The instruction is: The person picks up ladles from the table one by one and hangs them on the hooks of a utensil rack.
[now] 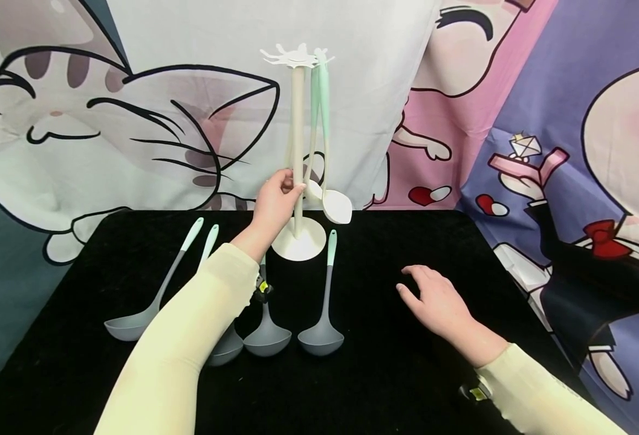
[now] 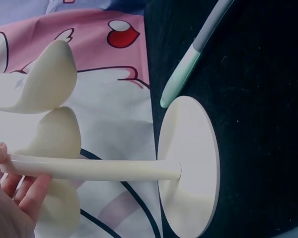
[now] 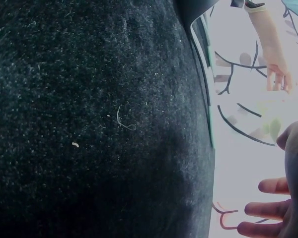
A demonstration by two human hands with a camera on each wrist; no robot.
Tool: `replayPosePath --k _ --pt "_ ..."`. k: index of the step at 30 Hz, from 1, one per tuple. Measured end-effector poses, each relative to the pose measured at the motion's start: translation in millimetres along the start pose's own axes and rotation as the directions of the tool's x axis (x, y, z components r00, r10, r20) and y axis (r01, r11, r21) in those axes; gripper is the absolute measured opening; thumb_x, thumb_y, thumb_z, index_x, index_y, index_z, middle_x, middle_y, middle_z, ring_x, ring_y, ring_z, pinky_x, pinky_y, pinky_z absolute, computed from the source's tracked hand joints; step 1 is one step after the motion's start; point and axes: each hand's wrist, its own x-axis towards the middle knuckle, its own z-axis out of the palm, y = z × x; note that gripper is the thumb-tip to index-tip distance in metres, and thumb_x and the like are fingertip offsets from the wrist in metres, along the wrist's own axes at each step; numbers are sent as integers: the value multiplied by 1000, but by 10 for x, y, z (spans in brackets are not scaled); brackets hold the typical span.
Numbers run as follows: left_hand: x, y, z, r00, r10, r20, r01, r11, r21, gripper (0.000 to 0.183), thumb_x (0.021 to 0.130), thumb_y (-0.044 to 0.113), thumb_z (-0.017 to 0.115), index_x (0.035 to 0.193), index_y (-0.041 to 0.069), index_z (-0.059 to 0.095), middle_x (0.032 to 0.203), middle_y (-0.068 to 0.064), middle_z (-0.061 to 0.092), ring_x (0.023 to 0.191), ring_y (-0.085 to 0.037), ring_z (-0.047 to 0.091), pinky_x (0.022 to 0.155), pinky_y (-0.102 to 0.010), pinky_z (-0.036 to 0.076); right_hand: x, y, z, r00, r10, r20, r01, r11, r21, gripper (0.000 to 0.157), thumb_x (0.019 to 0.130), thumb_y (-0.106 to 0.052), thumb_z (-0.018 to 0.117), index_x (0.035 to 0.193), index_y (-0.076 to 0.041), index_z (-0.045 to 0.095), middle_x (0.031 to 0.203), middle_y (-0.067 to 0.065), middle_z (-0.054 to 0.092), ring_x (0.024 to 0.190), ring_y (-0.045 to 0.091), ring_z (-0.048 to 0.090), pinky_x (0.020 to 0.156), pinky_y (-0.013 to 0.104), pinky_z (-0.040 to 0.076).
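Note:
My left hand (image 1: 275,204) grips the upright pole of a cream utensil stand (image 1: 298,127), fingers and thumb around it. The stand's round base (image 2: 198,163) shows in the left wrist view. From its hooked top hang cream ladles with mint handles, one of them a white ladle (image 1: 337,206) right of the pole; their bowls also show in the left wrist view. My right hand (image 1: 436,300) holds nothing and is above the table's right side, fingers loosely bent. In the right wrist view, fingers of the right hand (image 3: 268,210) appear at the right edge.
Several grey ladles with mint handles lie on the black cloth-covered table (image 1: 384,386): a grey ladle (image 1: 131,326) far left, one partly behind my left arm, and a grey ladle (image 1: 321,338) before the base. A cartoon-printed curtain (image 1: 352,36) hangs behind.

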Motion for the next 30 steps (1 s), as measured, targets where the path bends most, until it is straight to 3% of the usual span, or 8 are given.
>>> replayPosePath --k 14,30 --pt "-54 45 79 998 -4 -67 5 1000 25 35 94 26 70 125 12 61 106 -5 66 99 -20 65 87 -36 52 -7 25 13 1000 9 15 -9 1000 3 44 101 -41 53 128 -7 59 130 14 59 122 35 53 101 58 38" --pt "-70 52 104 999 -7 -36 9 999 36 38 96 28 67 130 13 58 110 -5 66 102 -20 65 87 -36 53 -31 63 74 1000 18 5 -18 1000 14 44 101 -41 53 128 -7 58 130 13 59 123 34 53 101 57 38"
